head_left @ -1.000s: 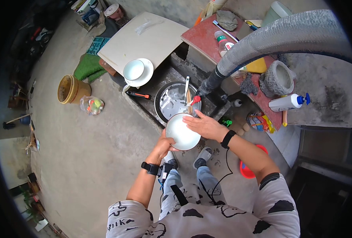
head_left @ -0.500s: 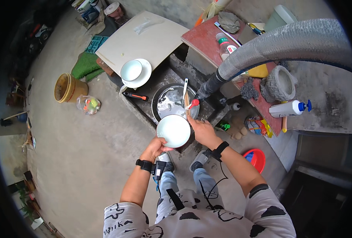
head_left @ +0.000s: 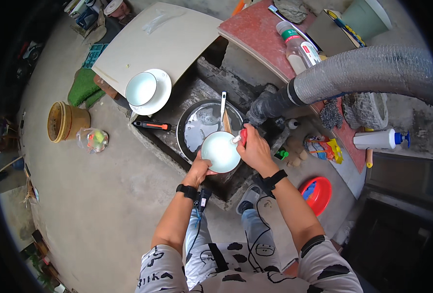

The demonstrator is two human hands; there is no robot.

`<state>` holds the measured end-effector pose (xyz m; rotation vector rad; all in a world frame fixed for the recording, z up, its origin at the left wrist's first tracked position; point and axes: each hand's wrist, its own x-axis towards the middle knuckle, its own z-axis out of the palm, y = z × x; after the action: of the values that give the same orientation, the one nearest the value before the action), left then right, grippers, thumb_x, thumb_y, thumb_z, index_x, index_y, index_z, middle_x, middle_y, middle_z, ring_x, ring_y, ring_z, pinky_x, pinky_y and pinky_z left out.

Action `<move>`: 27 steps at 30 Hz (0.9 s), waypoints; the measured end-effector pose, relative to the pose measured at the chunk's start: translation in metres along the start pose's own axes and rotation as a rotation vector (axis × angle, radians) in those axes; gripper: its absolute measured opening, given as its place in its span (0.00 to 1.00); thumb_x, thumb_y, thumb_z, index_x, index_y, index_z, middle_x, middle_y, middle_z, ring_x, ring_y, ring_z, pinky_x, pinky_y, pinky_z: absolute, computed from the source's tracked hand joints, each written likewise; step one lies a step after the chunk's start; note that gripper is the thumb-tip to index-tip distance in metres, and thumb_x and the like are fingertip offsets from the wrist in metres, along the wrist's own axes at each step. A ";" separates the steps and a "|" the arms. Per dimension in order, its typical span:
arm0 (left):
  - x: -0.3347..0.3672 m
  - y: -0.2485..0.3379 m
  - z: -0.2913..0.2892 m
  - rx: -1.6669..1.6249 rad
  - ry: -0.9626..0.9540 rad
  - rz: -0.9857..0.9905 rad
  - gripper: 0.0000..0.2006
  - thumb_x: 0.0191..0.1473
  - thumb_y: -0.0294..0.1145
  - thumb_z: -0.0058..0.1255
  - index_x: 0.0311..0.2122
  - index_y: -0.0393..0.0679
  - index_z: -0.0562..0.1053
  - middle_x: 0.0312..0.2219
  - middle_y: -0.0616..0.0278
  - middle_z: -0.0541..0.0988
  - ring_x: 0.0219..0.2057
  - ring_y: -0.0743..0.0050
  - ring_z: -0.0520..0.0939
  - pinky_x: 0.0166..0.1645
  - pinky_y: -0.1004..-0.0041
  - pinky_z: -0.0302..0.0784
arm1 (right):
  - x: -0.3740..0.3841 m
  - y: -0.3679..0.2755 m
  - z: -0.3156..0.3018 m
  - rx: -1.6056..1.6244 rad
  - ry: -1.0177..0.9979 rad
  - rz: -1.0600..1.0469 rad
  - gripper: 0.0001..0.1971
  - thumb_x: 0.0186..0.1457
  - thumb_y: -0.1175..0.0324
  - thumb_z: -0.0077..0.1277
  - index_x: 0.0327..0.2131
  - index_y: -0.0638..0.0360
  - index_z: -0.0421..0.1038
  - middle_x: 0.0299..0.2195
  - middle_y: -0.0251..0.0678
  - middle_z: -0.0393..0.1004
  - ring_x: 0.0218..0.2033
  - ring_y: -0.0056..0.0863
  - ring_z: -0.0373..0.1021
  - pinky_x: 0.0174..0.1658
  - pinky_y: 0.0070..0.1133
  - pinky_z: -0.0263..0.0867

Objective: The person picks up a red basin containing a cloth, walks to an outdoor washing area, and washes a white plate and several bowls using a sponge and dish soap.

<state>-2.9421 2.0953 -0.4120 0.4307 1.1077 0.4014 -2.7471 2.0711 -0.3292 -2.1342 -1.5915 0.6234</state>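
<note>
A white bowl [head_left: 220, 155] is tilted toward me over the near rim of the pan, gripped at its lower left edge by my left hand [head_left: 198, 170]. Closed round a small red-handled tool [head_left: 243, 138] with a whitish head, my right hand [head_left: 256, 152] brings that head to the bowl's right inner side. Just beyond is the dark pan [head_left: 180, 135] with soapy water, its black and orange handle [head_left: 151, 125] pointing left. Several wooden chopsticks [head_left: 226, 120] and a white-handled utensil [head_left: 223, 104] lean in it.
Another bowl [head_left: 140, 89] sits on a white plate [head_left: 163, 93] on the pale board [head_left: 177, 34]. A thick silver duct [head_left: 362, 73] arches in from the right. A pump bottle [head_left: 375, 139] lies at right; a red basin [head_left: 323, 195] and yellow bucket [head_left: 77, 122] stand on the floor.
My right hand has taken the red-handled tool from the pan and brought it to the bowl. The bowl has moved slightly right and up, and the view has shifted.
</note>
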 end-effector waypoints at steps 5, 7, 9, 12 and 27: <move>0.031 -0.004 -0.008 -0.056 -0.060 0.001 0.34 0.37 0.13 0.34 0.56 0.40 0.51 0.45 0.49 0.67 0.41 0.52 0.75 0.35 0.60 0.80 | 0.000 0.011 0.003 0.149 -0.044 -0.142 0.32 0.44 0.71 0.49 0.53 0.67 0.49 0.36 0.50 0.65 0.37 0.47 0.65 0.40 0.33 0.63; 0.036 -0.011 -0.006 -0.070 -0.053 0.016 0.33 0.38 0.13 0.34 0.55 0.39 0.52 0.45 0.48 0.67 0.42 0.52 0.75 0.37 0.59 0.79 | -0.014 0.019 0.010 0.151 -0.079 -0.141 0.37 0.45 0.71 0.50 0.57 0.66 0.42 0.39 0.48 0.65 0.39 0.42 0.66 0.40 0.31 0.63; 0.039 -0.020 -0.002 -0.210 -0.021 0.018 0.31 0.39 0.13 0.34 0.55 0.37 0.52 0.45 0.47 0.67 0.43 0.53 0.74 0.40 0.60 0.78 | -0.038 0.039 0.041 0.565 0.076 0.007 0.41 0.46 0.70 0.51 0.58 0.65 0.35 0.45 0.44 0.63 0.41 0.34 0.65 0.39 0.27 0.64; 0.041 -0.036 -0.002 -0.268 -0.003 -0.009 0.27 0.43 0.15 0.36 0.53 0.33 0.54 0.45 0.47 0.67 0.42 0.54 0.75 0.41 0.63 0.78 | -0.055 0.041 0.092 1.097 -0.064 0.401 0.37 0.51 0.72 0.48 0.59 0.60 0.35 0.49 0.39 0.60 0.44 0.27 0.62 0.45 0.24 0.61; 0.019 -0.045 -0.027 1.690 -0.154 0.978 0.22 0.44 0.28 0.48 0.49 0.46 0.65 0.47 0.58 0.70 0.49 0.67 0.70 0.55 0.65 0.60 | -0.016 0.060 0.127 1.241 -0.097 0.600 0.27 0.48 0.71 0.47 0.54 0.58 0.53 0.46 0.36 0.64 0.45 0.28 0.64 0.45 0.24 0.62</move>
<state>-2.9550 2.0706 -0.4596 2.4863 0.7760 0.1513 -2.7768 2.0465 -0.4652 -1.4980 -0.2625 1.4196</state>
